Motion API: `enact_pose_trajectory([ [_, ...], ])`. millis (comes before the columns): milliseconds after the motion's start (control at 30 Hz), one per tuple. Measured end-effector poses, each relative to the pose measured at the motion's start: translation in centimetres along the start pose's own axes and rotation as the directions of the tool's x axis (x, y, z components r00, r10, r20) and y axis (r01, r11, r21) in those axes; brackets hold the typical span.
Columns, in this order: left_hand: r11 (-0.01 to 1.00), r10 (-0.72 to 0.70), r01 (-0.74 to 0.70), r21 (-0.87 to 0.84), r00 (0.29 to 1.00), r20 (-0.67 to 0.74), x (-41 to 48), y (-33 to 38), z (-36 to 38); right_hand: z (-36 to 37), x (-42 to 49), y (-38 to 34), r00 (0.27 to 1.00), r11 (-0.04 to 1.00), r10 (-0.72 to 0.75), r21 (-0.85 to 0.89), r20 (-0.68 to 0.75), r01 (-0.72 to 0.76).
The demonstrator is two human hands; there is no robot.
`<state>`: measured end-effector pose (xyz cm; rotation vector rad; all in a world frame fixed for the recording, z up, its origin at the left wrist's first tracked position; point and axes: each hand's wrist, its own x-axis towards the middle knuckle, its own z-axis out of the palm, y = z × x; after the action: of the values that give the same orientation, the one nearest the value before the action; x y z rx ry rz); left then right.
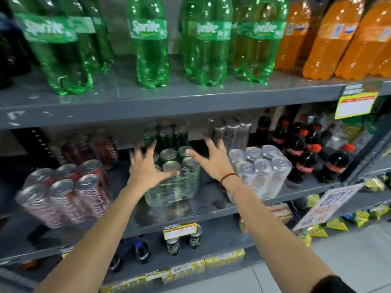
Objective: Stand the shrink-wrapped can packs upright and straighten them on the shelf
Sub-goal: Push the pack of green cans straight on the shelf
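Note:
A shrink-wrapped pack of green cans [179, 182] stands upright on the middle shelf [211, 210]. My left hand [146, 166] hovers over its left side with fingers spread wide, thumb near the can tops. My right hand [213, 159] is spread just above and right of the pack, holding nothing. A red can pack [63, 193] leans at the shelf's left front. A silver can pack [262, 174] stands to the right, tilted slightly. More green cans [167, 136] and silver cans [230, 130] stand stacked behind.
Cola bottles [300, 153] with red caps fill the right of the middle shelf. Green Sprite bottles [152, 43] and orange soda bottles [330, 39] stand on the shelf above. Loose cans [172, 246] and yellow price tags [179, 229] sit below. Snack bags [317, 229] lie lower right.

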<state>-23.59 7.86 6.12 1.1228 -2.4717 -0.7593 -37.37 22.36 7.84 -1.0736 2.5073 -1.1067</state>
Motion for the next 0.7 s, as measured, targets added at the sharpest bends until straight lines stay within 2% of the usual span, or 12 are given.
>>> enact_pose_trajectory([
  [67, 0.995, -0.079, 0.084, -0.050, 0.993, 0.091, 0.5, -2.0, 0.2, 1.9, 0.7, -0.5, 0.986, 0.995, 0.062, 0.067, 0.156, -0.073],
  [167, 0.988, -0.085, 0.110, -0.105, 0.972, 0.218, 0.6, -3.2, 0.7, 4.0, 1.5, -0.7, 0.939, 0.984, 0.139, 0.060, 0.314, -0.166],
  [267, 0.978, -0.074, 0.113, -0.175, 0.975, 0.211, 0.4, -3.3, 1.2, 4.5, 1.8, -0.5, 0.945, 0.982, 0.161, 0.054, 0.284, -0.184],
  [433, 0.986, -0.056, 0.083, -0.146, 0.982, 0.182, -0.1, -3.5, 1.6, 4.3, 1.1, -0.4, 0.953, 0.982, 0.158, 0.057, 0.260, -0.179],
  [700, 0.988, -0.031, 0.061, -0.140, 0.977, 0.210, -1.8, -4.0, 2.0, 3.8, -1.9, 0.0, 0.965, 0.985, 0.165, 0.021, 0.205, -0.172],
])
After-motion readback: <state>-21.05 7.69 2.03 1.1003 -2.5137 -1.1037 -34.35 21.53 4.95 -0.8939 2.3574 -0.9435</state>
